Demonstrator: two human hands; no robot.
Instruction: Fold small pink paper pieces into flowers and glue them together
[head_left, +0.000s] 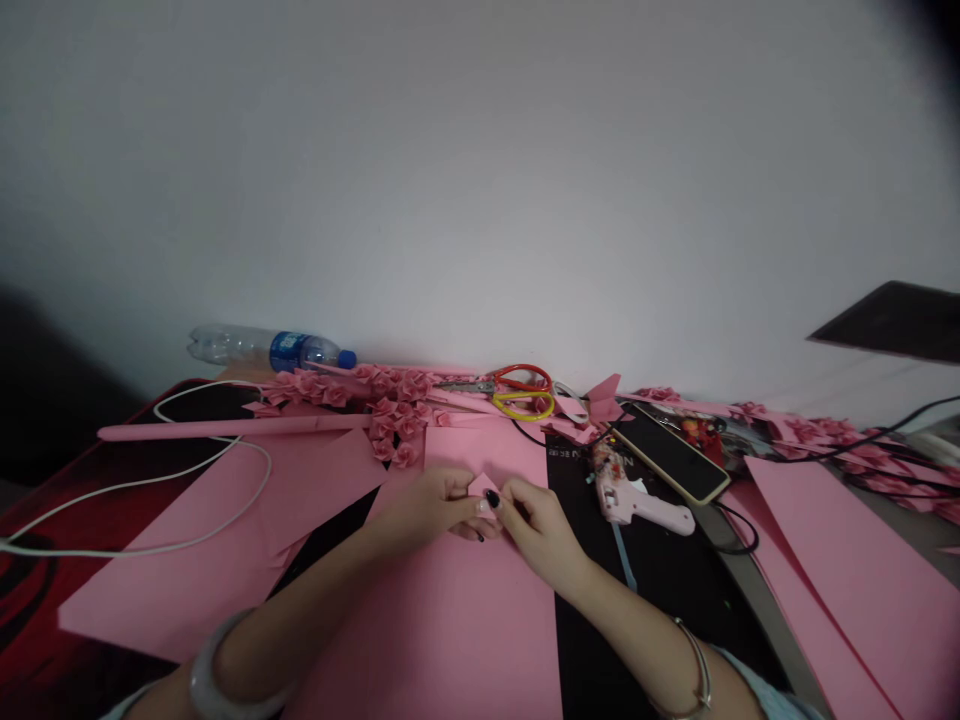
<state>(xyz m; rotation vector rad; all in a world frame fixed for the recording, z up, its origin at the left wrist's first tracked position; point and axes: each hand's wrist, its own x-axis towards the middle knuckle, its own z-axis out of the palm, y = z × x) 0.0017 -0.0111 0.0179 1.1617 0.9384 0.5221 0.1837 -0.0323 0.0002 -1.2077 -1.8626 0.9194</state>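
Above the pink sheet (pixel 465 635): both hands meet near mid-view, fingertips gathered around one small folded paper (pixel 480 486).
Left hand (pixel 429 510): narrow grip on the paper, thumb extended along it, fingers curled beneath; forearm slants in from lower left.
Right hand (pixel 546 532): narrow pinch on the same paper, dark-nailed thumb against it, index finger bent; forearm slants in from lower right.
Wrists: white bangle (pixel 202 682) on the left, thin metal bracelet (pixel 703 668) on the right.
Paper position: between the hands, pointed tip facing the wall (pixel 480 180); lower part hidden by fingers.
Right of hands: glue gun (pixel 660 514) on the table (pixel 600 640), phone (pixel 679 460) just beside.
Beyond hands: scissors (pixel 525 405), near paper roses (pixel 399 430).
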